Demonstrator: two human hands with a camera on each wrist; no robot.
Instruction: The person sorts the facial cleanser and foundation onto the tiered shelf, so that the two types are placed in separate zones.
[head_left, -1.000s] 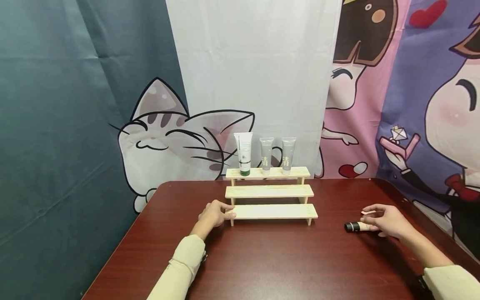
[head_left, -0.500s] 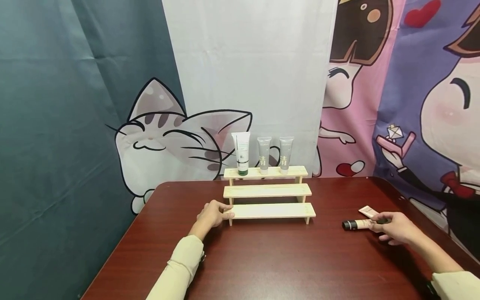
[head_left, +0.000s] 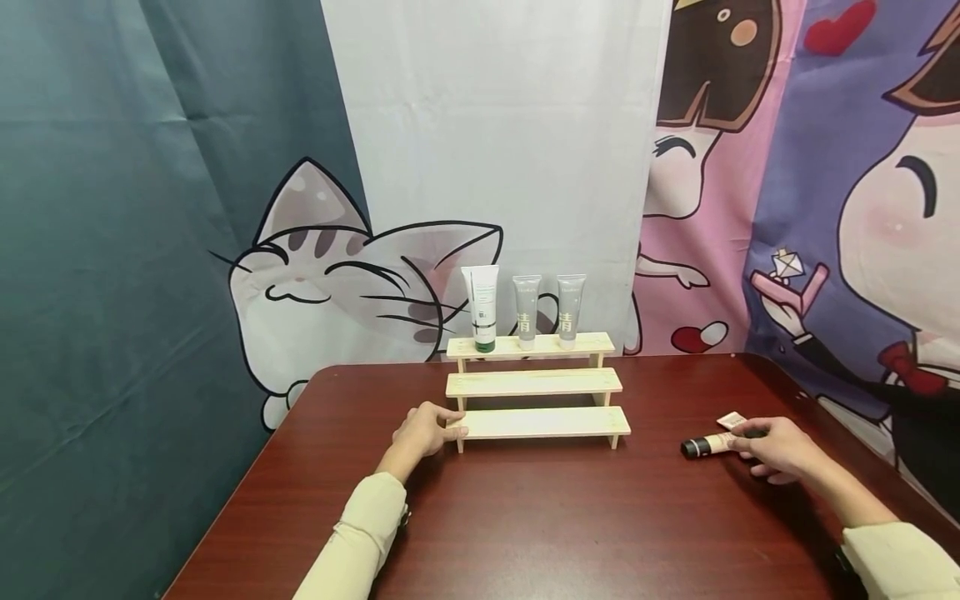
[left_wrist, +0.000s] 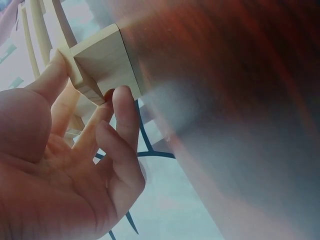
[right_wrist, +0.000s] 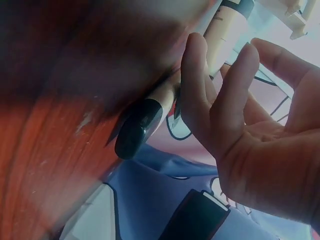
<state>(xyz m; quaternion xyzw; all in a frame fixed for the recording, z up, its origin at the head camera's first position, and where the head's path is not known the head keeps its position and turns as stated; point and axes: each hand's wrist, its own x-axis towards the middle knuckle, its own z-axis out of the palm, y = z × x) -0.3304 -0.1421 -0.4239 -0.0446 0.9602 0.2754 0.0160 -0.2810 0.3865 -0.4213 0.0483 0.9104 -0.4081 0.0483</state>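
Observation:
My left hand (head_left: 422, 429) pinches the left end of the lowest board of a three-step wooden display rack (head_left: 540, 423); the left wrist view shows thumb and fingers about the board end (left_wrist: 85, 82). To the right, my right hand (head_left: 783, 450) holds the far end of a beige cosmetic tube (head_left: 718, 443) with a black cap (head_left: 696, 448), pointing left. Fingers hide part of that tube (right_wrist: 225, 37) in the right wrist view. Behind it lies a second pale tube (head_left: 731, 420); its black cap (right_wrist: 140, 129) is near the tabletop, partly covered by my hand in the head view.
On the rack's top step stand a white tube with a green cap (head_left: 484, 308) and two grey translucent tubes (head_left: 527, 310). The dark red table (head_left: 525, 517) reaches back to printed cloth curtains (head_left: 510, 125).
My right hand has shifted from above both tubes to the end of the nearer one, and that tube has turned slightly. My left hand stays on the rack.

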